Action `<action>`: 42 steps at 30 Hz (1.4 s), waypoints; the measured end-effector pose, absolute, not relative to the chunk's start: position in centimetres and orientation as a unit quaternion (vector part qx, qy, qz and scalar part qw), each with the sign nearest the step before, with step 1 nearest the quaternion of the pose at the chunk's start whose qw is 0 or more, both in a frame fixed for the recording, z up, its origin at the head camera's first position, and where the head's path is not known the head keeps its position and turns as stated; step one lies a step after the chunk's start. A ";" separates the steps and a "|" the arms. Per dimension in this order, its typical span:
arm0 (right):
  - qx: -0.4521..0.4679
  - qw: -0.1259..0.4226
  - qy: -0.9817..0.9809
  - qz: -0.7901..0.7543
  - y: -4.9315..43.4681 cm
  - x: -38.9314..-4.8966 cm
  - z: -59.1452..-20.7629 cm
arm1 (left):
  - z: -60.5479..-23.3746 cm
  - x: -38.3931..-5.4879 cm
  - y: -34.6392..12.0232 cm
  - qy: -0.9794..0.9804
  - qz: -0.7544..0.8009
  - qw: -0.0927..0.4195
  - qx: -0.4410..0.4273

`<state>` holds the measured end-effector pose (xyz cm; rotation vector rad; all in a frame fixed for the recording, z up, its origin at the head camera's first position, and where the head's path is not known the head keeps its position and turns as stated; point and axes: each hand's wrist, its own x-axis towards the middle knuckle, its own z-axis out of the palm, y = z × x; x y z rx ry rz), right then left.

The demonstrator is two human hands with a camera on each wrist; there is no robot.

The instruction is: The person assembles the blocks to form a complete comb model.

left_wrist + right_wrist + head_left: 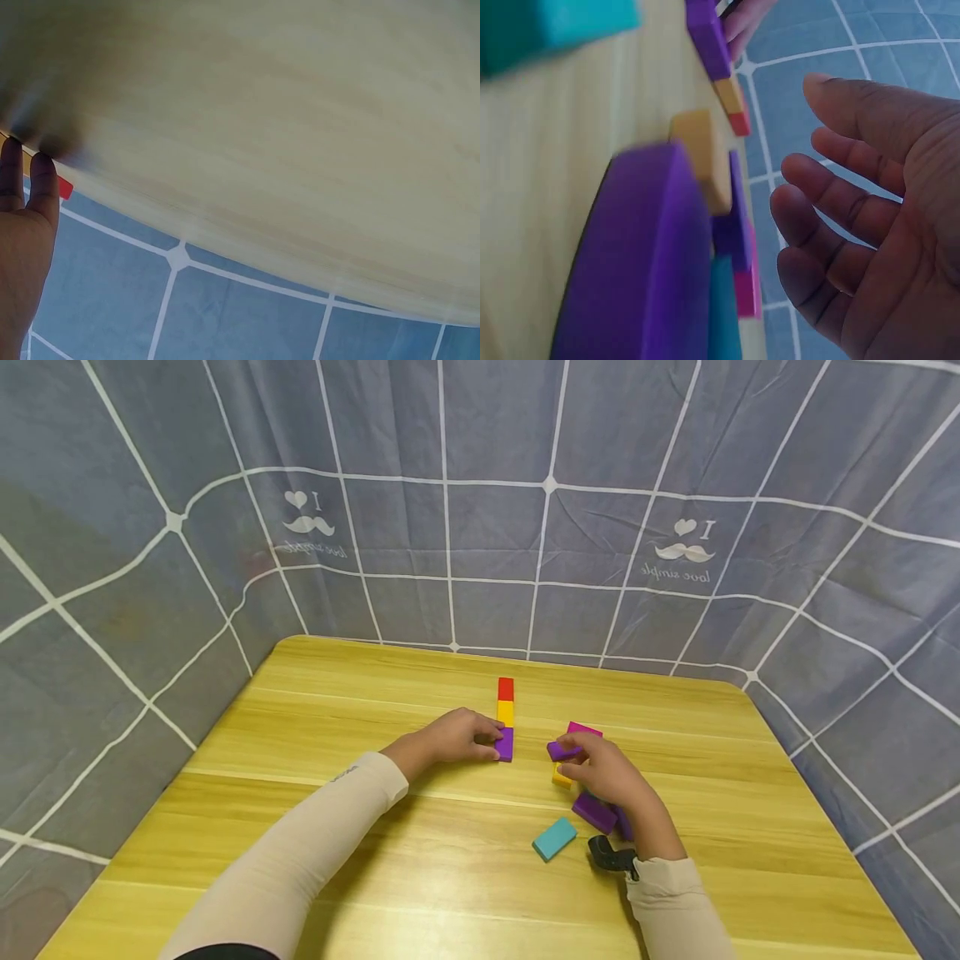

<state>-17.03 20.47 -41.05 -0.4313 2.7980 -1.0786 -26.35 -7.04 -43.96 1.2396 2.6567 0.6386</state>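
Note:
A purple block (pixel 506 748) ends a straight row on the table, with a yellow block (pixel 506 714) and a red block (pixel 506 689) beyond it. My left hand (pixel 457 737) comes in from the left, its fairly straight fingers and thumb touching the left side of the purple block. Over a loose group of blocks hovers my right hand (pixel 606 770), fingers loosely bent around air in the right wrist view. Near its fingertips lie another purple block (pixel 561 752), a yellow block (pixel 697 154) and a magenta block (pixel 586 728).
Below the right hand, another purple block (pixel 595 812) lies close to the wrist. A teal block (pixel 555 839) lies nearer me. In the right wrist view, a second teal block (pixel 723 315) shows among the group. A grey checked curtain (pixel 495 527) hangs behind the wooden table (pixel 450 877).

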 end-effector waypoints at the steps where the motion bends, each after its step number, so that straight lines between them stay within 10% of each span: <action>1: -0.141 0.056 0.924 -0.351 20.8 -16.9 -41.2 | -43.9 -26.4 -7.0 0.883 0.211 0.071 0.412; 42: -0.140 0.055 0.938 -0.313 21.6 -16.8 -43.5 | -43.9 -26.4 -7.3 0.881 0.207 0.072 0.420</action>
